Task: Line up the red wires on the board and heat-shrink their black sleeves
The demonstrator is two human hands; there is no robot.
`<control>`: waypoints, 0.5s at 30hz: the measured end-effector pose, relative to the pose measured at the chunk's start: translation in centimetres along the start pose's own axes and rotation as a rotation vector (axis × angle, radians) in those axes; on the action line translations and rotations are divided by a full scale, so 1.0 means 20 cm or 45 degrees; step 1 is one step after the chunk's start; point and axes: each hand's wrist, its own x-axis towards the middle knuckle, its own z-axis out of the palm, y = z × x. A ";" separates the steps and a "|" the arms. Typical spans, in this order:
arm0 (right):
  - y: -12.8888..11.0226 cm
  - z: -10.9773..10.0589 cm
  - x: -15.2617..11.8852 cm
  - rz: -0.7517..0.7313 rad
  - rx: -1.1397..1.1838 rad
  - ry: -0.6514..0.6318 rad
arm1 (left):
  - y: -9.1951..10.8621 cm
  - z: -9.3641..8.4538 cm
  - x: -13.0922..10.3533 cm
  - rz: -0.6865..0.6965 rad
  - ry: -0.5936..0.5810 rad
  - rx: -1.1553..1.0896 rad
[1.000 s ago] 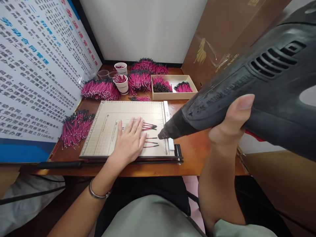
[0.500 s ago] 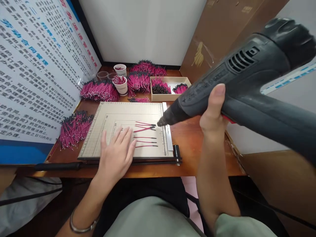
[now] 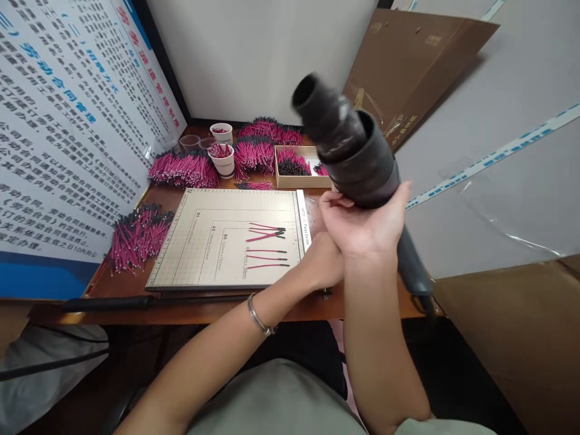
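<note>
My right hand (image 3: 365,223) is wrapped round the barrel of a black heat gun (image 3: 357,151), whose open nozzle points up and to the left. My left hand (image 3: 324,260) has its wrist beside my right wrist; its fingers are hidden behind my right hand. Several pink wires with black ends (image 3: 267,251) lie on the cream paper cutter board (image 3: 194,241), some of them crossing. The cutter's black handle (image 3: 106,304) runs along the table's front edge.
Bundles of pink wires (image 3: 183,169) and a loose pile (image 3: 138,238) lie on the left. Behind the board stand paper cups (image 3: 222,163) and a shallow box (image 3: 299,181) with more wires. Brown cardboard (image 3: 408,60) leans at the right.
My left hand has left the board and moved right, up to my right wrist. The heat gun has swung round, its nozzle now raised away from the wires.
</note>
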 end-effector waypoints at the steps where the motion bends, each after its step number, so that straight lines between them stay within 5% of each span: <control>1: 0.00 0.01 -0.01 0.079 0.082 0.018 | -0.01 0.02 0.04 0.008 0.021 -0.003; 9: 0.02 -0.02 0.02 0.186 0.262 0.000 | -0.06 0.07 0.07 -0.034 0.168 0.093; 15: 0.05 -0.14 0.12 0.217 0.285 0.024 | -0.04 -0.15 -0.19 -0.020 0.295 0.342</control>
